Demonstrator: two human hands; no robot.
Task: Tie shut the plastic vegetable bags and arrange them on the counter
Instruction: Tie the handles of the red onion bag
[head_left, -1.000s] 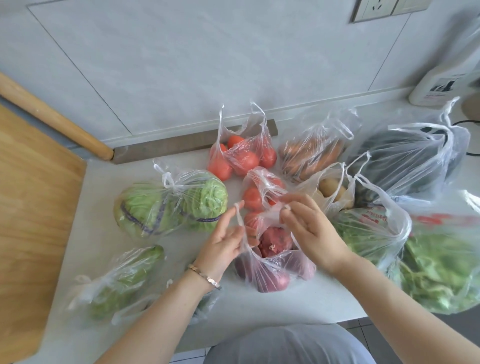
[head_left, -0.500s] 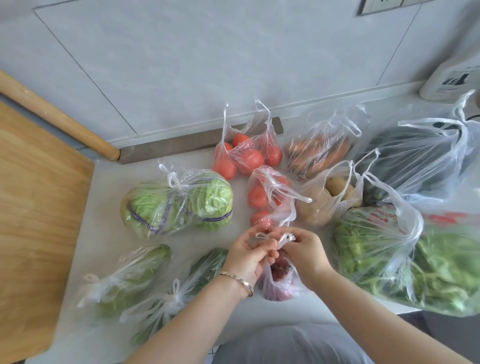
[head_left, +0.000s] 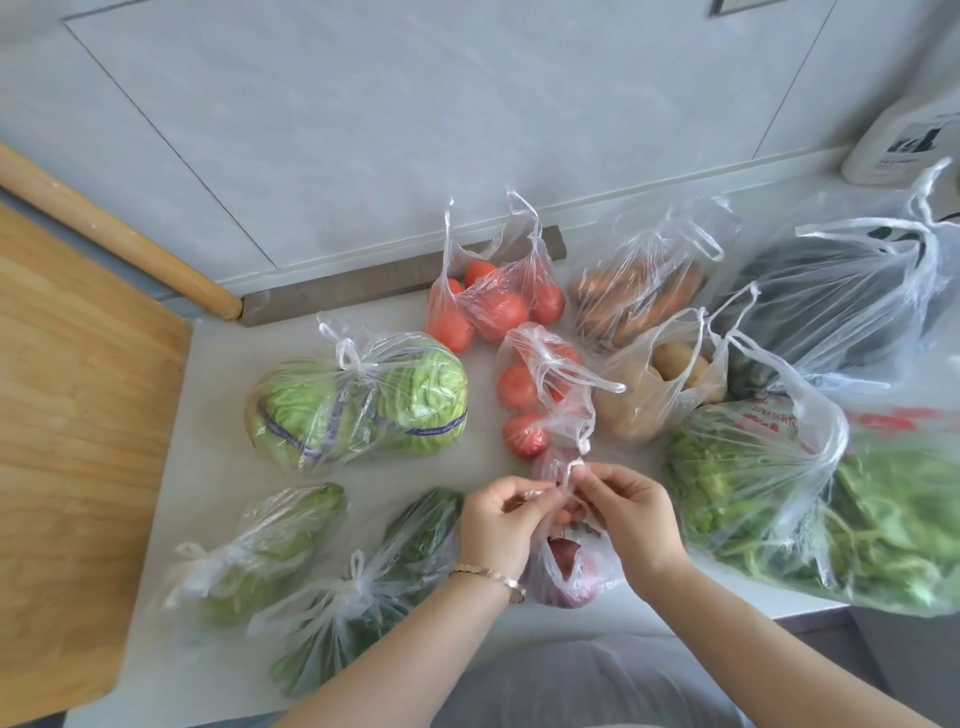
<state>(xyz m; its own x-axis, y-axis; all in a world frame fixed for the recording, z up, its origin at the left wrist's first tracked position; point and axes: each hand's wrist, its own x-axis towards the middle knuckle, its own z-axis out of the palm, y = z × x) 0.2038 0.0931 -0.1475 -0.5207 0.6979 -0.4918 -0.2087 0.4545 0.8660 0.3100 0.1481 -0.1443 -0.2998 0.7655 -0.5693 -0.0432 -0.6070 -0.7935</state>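
Note:
A clear bag of red onions (head_left: 569, 566) lies at the counter's front edge, mostly under my hands. My left hand (head_left: 501, 519) pinches one bag handle and my right hand (head_left: 631, 512) pinches the other, the twisted handles meeting between my fingertips above the bag. Knotted bags lie to the left: cabbage (head_left: 358, 405), a pale green vegetable (head_left: 270, 545) and dark greens (head_left: 363, 582). Just behind my hands sits a tied tomato bag (head_left: 535, 395). Further back stand a tomato bag (head_left: 493, 306), a carrot bag (head_left: 639, 291) and a potato bag (head_left: 660, 379) with loose handles.
Large bags of leafy greens (head_left: 779, 483) and dark vegetables (head_left: 841, 296) crowd the right side. A wooden board (head_left: 72, 431) and rolling pin (head_left: 109, 228) lie at left. A white appliance (head_left: 904, 140) stands at back right. The tiled wall runs behind the grey counter (head_left: 218, 467).
My hands came together over the onion bag, gathering its handles from spread apart into a twist between my fingers. The camera view shifted slightly downward.

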